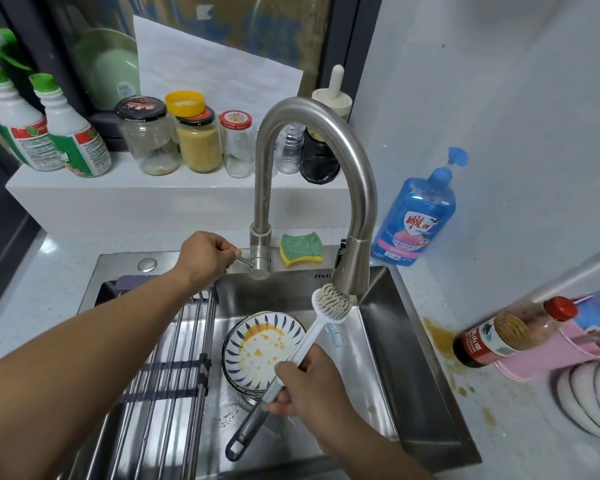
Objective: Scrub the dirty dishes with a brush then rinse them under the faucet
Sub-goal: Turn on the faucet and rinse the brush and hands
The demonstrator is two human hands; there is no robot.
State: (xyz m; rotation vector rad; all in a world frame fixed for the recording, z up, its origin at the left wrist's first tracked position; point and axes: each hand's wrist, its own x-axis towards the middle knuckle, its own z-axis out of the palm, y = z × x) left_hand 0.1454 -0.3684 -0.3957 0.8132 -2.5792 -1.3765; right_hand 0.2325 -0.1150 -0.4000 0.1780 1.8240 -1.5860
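Note:
A stack of blue-patterned plates [257,355] lies in the steel sink [388,368]; the top one carries orange sauce stains. My right hand [309,386] grips a white dish brush [326,306] by its handle, bristle head raised just under the faucet spout [354,271]. The brush's grey handle end hangs low over the sink floor. My left hand [205,254] is closed on the faucet lever [245,261] at the tap's base. No water stream is visible.
A roll-up drying rack [174,368] covers the sink's left half. A green-yellow sponge [300,249] lies behind the tap, blue soap bottle [416,216] at right. Jars and spray bottles line the back ledge. A sauce bottle [510,332] and plates [593,400] sit on the stained right counter.

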